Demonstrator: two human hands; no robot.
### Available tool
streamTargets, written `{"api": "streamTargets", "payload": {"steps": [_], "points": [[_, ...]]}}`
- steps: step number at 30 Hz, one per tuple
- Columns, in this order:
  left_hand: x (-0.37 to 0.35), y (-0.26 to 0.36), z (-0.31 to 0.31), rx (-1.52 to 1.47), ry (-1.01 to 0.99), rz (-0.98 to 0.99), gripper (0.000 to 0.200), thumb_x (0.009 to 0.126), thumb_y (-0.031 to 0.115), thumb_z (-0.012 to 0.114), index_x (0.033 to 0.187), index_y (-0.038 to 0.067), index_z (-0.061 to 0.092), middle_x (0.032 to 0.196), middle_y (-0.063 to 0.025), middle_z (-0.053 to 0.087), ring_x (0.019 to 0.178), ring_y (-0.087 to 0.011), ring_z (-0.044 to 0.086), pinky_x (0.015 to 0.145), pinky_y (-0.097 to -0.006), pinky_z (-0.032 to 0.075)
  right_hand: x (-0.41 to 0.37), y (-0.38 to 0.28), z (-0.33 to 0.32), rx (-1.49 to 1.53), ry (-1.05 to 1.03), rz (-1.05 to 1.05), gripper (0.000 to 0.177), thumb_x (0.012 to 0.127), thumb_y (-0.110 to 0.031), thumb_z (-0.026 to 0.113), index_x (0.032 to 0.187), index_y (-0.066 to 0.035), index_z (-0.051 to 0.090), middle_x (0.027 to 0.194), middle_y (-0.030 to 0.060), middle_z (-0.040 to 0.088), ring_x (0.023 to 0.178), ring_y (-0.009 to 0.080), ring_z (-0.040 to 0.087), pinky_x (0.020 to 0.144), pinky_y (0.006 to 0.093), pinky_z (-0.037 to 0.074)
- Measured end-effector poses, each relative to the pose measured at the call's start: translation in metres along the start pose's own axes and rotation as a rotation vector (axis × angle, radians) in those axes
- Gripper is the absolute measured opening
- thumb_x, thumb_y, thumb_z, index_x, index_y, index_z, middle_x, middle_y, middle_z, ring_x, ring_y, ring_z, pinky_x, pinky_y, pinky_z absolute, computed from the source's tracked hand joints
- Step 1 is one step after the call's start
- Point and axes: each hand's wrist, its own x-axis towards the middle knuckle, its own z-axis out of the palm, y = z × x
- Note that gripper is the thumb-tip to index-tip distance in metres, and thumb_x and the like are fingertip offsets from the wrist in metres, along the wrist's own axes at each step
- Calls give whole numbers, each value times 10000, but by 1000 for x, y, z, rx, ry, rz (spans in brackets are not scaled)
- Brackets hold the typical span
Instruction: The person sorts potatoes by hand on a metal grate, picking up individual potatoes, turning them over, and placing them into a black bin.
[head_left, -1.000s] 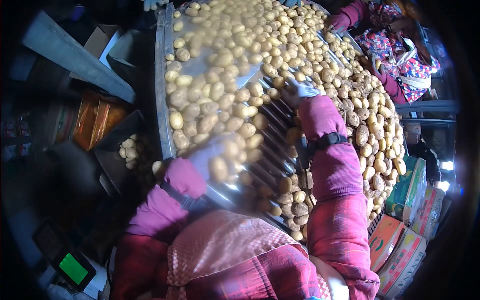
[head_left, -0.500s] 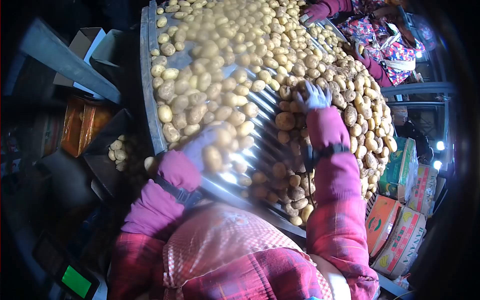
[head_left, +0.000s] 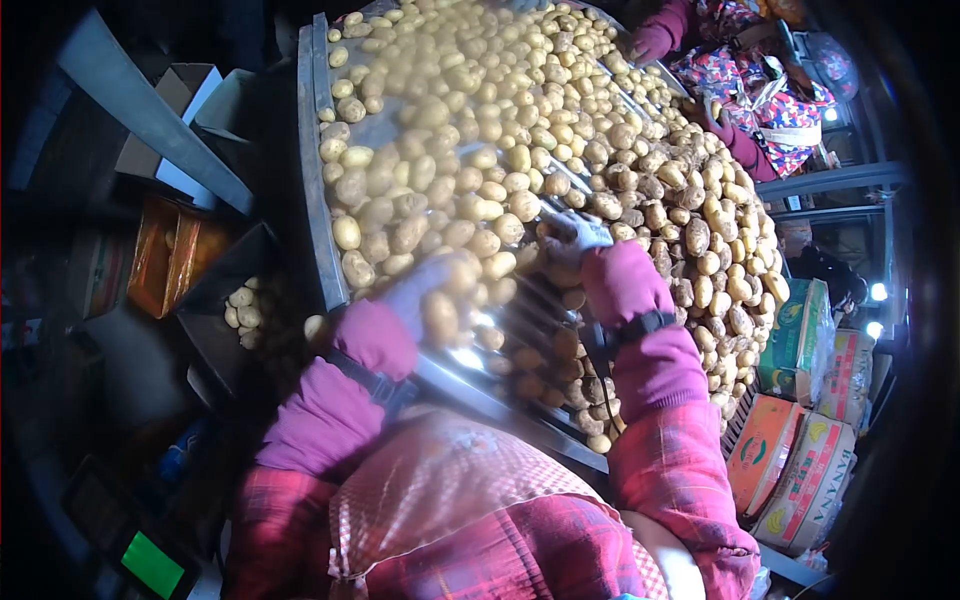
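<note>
Potatoes (head_left: pixel 480 180), judged firm, light and prone to roll, best cupped around the middle, are heaped on the roller worktop (head_left: pixel 309 190), where the gloved left hand (head_left: pixel 420 290) and right hand (head_left: pixel 578 235) are lowered among them, fingers too blurred to tell their grip.

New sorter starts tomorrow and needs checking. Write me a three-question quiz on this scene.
1. True or false: the left hand and the right hand both wear gloves among the potatoes.
2. The printed boxes at lower right show: A apples, B bananas, C tomatoes.
3. What lies in the dark bin left of the roller table?
Key: 1 true; 2 B; 3 potatoes.
</note>
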Motion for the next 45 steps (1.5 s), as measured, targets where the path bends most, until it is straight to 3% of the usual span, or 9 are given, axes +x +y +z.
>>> {"api": "streamTargets", "payload": {"steps": [2,6,7,12,16,26,29,33,45], "points": [[-2,1,3,57,3,66,390,905,234,492,1249,49,484,1086,-135,577,862,-246,608,745,-379,531,-20,-9,-5,399,-181,101,469,778,-268,588,1242,-221,545,1208,126,563,1147,287,518,945,355,430],[9,-8,-6,-13,20,136,412,882,215,516,1260,57,472,1068,-137,580,802,-256,606,734,-394,535,-51,-19,-15,217,-233,-267,467,810,-301,615,1262,-207,540,1193,122,582,1108,242,561,903,357,461],[9,-8,-11,12,-13,136,401,856,171,514,1240,63,473,1047,-140,581,764,-269,600,722,-407,535,-45,-15,-25,270,-425,-176,459,822,-311,628,1260,-201,546,1149,113,612,1075,214,588,877,341,477],[-2,-3,9,-6,70,93,391,791,105,505,1179,61,483,1009,-157,588,761,-286,597,725,-429,530,58,3,-27,123,233,-61,376,828,-356,577,1144,-154,598,945,122,659,832,296,647,706,422,499],[-6,1,17,71,123,106,386,832,132,481,1211,61,477,1030,-160,590,784,-265,596,732,-402,525,142,-15,16,55,26,75,494,845,-454,539,1241,-169,461,1189,193,552,1089,379,544,867,498,449],[-13,12,68,110,235,73,375,954,227,393,1258,19,464,1041,-183,588,690,-194,582,650,-302,514,130,12,-34,203,294,52,444,782,-315,620,1182,-160,502,1165,162,557,1094,354,536,879,441,461],[-11,7,66,41,217,105,358,957,202,380,1264,40,467,1045,-169,588,712,-199,586,645,-299,515,153,35,-8,109,264,-97,326,827,-290,536,1136,-185,549,1168,138,558,1115,302,523,907,465,423],[-7,1,62,183,306,158,375,963,244,357,1264,55,479,1016,-138,600,722,-192,585,627,-296,510,153,6,-28,-83,56,77,363,838,-337,545,1178,-210,545,1288,145,470,1177,338,483,964,471,397],[-12,4,67,40,295,217,359,963,168,375,1292,64,475,968,-105,595,746,-149,558,663,-267,489,155,25,-10,-11,45,0,402,771,-420,632,1124,-238,572,1131,186,523,1019,375,566,826,474,479]]}}
